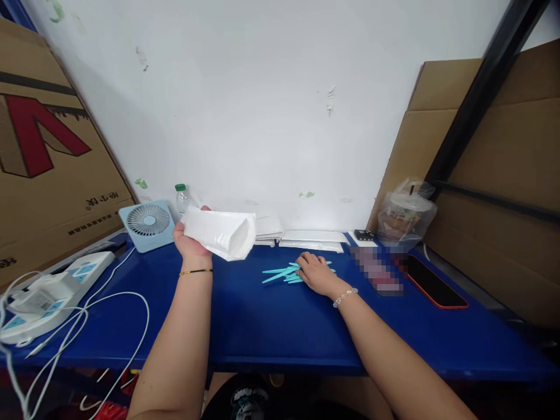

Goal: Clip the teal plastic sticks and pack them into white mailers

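My left hand (192, 239) grips a white padded mailer (219, 232), raised over the desk with its mouth gaping toward the right. The fingers wrap behind it, partly hidden. On the blue desktop lies a loose bunch of thin turquoise sticks (282, 273), tapered at their ends. Over this bunch my right hand (315, 273) is closed palm down, fingers curled round part of it. Stick ends show on both sides of the hand; their middles are covered. Behind both hands, flat white mailers (312, 238) are stacked against the wall.
A light blue fan (149, 224) and a green-capped bottle (181, 198) stand at the left back. Further left are a power strip (94, 269) and loose white cables (146, 309). On the right are an orange-edged phone (437, 283) and a bagged drink cup (405, 216).
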The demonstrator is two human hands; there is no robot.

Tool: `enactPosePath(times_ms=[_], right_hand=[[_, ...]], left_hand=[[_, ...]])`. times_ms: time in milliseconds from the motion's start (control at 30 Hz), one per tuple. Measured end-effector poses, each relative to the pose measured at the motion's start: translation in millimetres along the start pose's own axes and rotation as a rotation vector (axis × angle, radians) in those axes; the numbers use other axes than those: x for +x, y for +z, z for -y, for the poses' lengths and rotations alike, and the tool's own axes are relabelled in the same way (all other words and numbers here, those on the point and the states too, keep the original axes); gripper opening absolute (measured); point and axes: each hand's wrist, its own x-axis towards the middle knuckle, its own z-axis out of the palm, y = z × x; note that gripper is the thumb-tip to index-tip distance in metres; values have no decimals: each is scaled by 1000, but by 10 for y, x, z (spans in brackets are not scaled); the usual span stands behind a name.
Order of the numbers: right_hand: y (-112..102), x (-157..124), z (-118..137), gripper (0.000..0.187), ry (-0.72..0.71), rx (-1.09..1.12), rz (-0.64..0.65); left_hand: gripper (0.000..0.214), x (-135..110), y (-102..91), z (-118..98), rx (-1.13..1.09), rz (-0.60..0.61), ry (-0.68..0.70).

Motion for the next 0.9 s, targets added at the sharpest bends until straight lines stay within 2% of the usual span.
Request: enactPosePath(times_ms=[100,200,267,333,400,433,500,567,633,667,733,800,900], right_hand=[[-24,-12,-1,19,10,89,13],[-50,-23,-14,19,30,166,31],[-77,-30,-42,19,42,213,28],[-121,-37,-98,21,51,264,1],[-188,-43,-195,21,82,305,-52],[-228,-48,-262,21,104,321,-84],[-310,-68,-426,22,154,352,-140],[-380,-108,-608,23,179,391,-136],[-420,-168,-765,29,181,443,-21],[-425,-201,-821,43,176,469,68],[-405,-261,-869,82,163,490,247],[-350,-299,-831,106,154,445,362],[-244,-312,-662,109,173,332,411]], left_hand=[[48,1,-119,48,26,-66,-76],[48,-49,-149,67,171,-46,80],[49,-105,-143,67,382,7,235],[53,-167,-162,73,758,141,367],[63,-223,-240,96,1252,376,446],[68,-245,-301,114,1505,515,441],[74,-280,-445,160,1934,754,321],[84,-313,-568,223,2187,884,140],[96,-378,-615,321,2231,941,79],[96,-432,-604,393,2191,967,93],[81,-584,-534,591,2041,1054,107],[77,-765,-449,851,1958,1230,4],[79,-969,-392,1235,1992,1339,-105]])
